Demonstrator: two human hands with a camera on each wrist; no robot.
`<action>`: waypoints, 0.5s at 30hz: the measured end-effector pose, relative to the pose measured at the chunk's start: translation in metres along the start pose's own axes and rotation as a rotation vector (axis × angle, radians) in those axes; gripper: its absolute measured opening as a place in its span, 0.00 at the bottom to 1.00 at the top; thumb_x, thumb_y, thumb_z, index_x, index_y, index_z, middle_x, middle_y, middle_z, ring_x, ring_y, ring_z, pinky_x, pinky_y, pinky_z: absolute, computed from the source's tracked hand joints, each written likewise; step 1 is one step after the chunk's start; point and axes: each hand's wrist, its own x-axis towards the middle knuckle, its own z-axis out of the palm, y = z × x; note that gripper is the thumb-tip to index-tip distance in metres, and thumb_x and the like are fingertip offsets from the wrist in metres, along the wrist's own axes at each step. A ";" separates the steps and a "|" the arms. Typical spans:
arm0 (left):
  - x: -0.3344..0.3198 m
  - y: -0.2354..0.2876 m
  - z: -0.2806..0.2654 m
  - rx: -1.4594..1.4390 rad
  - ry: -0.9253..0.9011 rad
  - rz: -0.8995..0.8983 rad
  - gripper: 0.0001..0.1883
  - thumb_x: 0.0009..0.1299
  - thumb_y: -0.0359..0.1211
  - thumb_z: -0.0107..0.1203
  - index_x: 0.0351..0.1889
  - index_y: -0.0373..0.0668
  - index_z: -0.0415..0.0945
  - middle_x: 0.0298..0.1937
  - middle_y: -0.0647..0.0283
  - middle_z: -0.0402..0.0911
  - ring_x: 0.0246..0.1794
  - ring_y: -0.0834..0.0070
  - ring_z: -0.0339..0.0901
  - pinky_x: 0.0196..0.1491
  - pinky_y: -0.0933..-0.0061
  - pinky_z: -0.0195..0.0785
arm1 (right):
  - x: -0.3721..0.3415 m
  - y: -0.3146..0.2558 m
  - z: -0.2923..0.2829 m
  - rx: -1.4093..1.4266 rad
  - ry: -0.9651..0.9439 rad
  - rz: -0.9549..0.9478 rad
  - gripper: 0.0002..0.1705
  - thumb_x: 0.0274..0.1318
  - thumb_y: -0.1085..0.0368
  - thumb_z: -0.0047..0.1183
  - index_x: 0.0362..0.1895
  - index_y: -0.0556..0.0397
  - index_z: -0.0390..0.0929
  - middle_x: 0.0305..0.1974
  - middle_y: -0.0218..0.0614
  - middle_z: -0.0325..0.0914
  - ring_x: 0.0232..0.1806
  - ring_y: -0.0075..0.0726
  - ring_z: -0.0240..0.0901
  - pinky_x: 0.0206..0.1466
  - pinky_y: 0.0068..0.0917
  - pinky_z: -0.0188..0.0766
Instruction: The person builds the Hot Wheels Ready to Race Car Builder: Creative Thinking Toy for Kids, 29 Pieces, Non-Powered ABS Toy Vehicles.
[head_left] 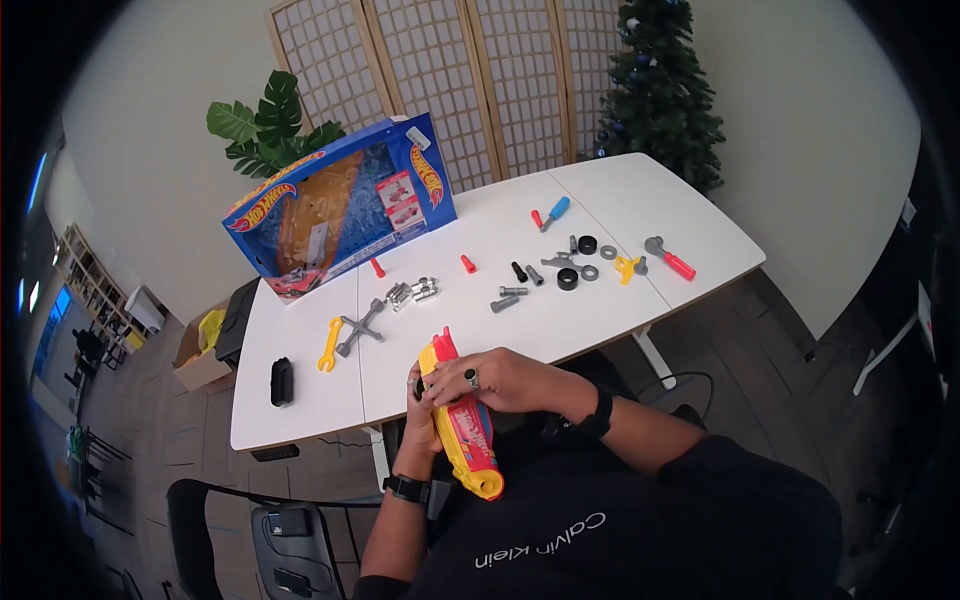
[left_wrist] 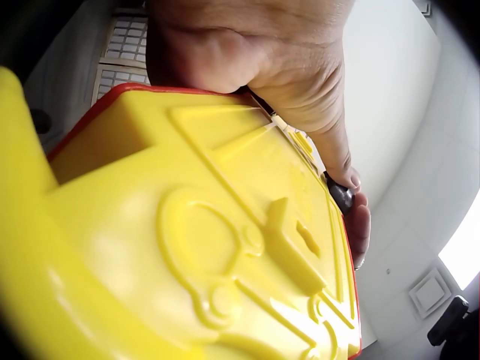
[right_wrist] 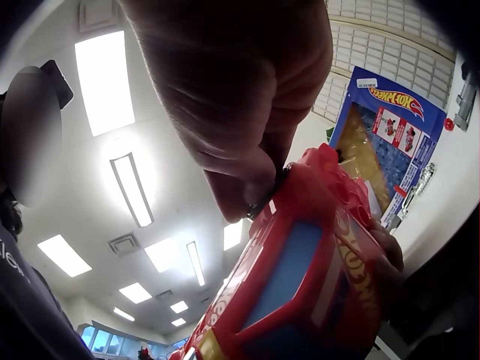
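Observation:
A red and yellow Hot Wheels toy car body [head_left: 468, 430] is held on end over the person's lap, at the table's front edge. My left hand [head_left: 422, 425] grips it from its yellow side [left_wrist: 225, 247], which fills much of the left wrist view. By the left fingertips a small rounded black part [left_wrist: 339, 193] shows at the car's edge. My right hand [head_left: 505, 378] reaches over the car's upper half, its fingers curled against the red side [right_wrist: 315, 225]. A dark edge shows under the right fingertips in the right wrist view; what it belongs to is mostly hidden.
On the white table [head_left: 440, 300] lie a yellow wrench [head_left: 329, 345], a grey cross wrench [head_left: 360, 328], chrome parts [head_left: 412, 292], black wheels [head_left: 568, 279], several bolts, a blue screwdriver [head_left: 555, 212] and a red-handled hammer [head_left: 672, 259]. A blue box [head_left: 340, 205] stands at back left; a black case [head_left: 282, 382] lies front left.

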 end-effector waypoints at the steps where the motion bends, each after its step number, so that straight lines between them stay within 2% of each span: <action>1: 0.000 0.000 0.001 -0.006 0.014 -0.017 0.54 0.59 0.52 0.79 0.77 0.51 0.55 0.66 0.58 0.74 0.63 0.64 0.80 0.63 0.56 0.83 | 0.000 -0.001 0.003 -0.006 0.036 0.003 0.20 0.54 0.79 0.64 0.50 0.46 0.90 0.56 0.33 0.88 0.65 0.40 0.81 0.70 0.35 0.78; 9: 0.003 -0.001 0.000 -0.034 0.027 -0.037 0.56 0.55 0.50 0.83 0.75 0.48 0.56 0.64 0.58 0.75 0.62 0.66 0.81 0.64 0.58 0.82 | -0.003 -0.005 0.023 -0.108 0.215 -0.037 0.19 0.55 0.76 0.64 0.51 0.46 0.89 0.57 0.33 0.87 0.63 0.42 0.82 0.70 0.37 0.78; 12: 0.000 0.003 0.009 0.002 0.013 -0.013 0.57 0.53 0.50 0.84 0.75 0.47 0.56 0.65 0.58 0.75 0.62 0.65 0.81 0.65 0.59 0.81 | -0.003 -0.010 0.025 -0.203 0.273 -0.053 0.18 0.54 0.76 0.64 0.49 0.46 0.89 0.54 0.31 0.86 0.58 0.42 0.83 0.66 0.37 0.80; 14: -0.001 0.004 0.017 0.029 -0.036 0.060 0.58 0.53 0.50 0.84 0.75 0.47 0.55 0.64 0.58 0.75 0.63 0.65 0.81 0.66 0.59 0.81 | -0.004 -0.011 0.025 -0.302 0.338 -0.088 0.12 0.55 0.74 0.62 0.44 0.51 0.85 0.48 0.35 0.82 0.51 0.42 0.82 0.60 0.33 0.80; 15: 0.000 0.004 0.017 0.029 -0.035 0.059 0.58 0.53 0.50 0.84 0.75 0.47 0.55 0.64 0.58 0.75 0.63 0.65 0.81 0.66 0.59 0.81 | -0.005 -0.011 0.026 -0.301 0.339 -0.087 0.12 0.55 0.74 0.62 0.44 0.51 0.85 0.48 0.35 0.82 0.51 0.42 0.82 0.60 0.33 0.80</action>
